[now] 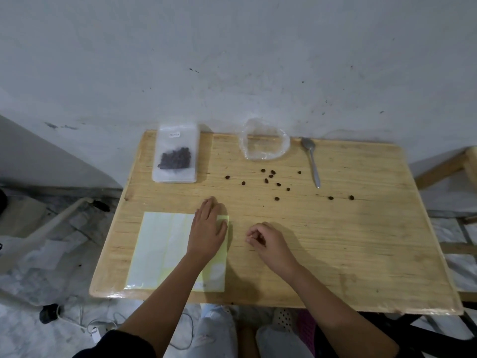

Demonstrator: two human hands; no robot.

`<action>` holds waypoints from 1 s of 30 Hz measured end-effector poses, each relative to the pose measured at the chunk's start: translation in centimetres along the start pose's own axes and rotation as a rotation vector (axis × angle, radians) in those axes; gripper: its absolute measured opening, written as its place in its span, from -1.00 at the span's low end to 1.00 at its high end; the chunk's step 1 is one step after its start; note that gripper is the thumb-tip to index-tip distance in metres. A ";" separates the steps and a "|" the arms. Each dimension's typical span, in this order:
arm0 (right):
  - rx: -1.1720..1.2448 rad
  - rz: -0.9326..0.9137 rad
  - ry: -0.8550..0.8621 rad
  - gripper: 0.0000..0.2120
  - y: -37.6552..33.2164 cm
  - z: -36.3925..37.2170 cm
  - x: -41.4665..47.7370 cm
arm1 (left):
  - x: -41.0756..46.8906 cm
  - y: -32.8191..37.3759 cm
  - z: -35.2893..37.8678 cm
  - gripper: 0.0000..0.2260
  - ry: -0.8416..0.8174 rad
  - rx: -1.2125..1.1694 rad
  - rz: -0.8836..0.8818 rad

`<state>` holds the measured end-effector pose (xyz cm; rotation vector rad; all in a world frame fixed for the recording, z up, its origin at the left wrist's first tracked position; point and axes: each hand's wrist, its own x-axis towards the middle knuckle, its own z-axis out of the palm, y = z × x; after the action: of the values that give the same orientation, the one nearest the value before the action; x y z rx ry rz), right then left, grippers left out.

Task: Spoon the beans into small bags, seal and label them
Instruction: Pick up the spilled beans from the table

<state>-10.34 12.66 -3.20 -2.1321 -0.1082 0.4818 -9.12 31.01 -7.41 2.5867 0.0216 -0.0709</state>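
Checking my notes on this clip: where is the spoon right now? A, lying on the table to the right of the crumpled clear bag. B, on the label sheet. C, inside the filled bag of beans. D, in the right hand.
A: the spoon lies flat on the table near its far edge, just right of the crumpled clear bag, with no hand on it.

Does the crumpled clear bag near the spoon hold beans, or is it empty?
Empty: the crumpled clear bag shows only the table through it; loose beans lie outside.
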 end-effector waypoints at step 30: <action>-0.061 -0.086 0.361 -0.89 5.0 -5.9 6.7 | 4.4 1.0 3.1 -0.28 0.148 0.264 -0.046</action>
<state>-2.49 6.88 -6.28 -2.2290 -0.0094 0.0399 -4.81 28.49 -9.75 2.8506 0.1347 0.1079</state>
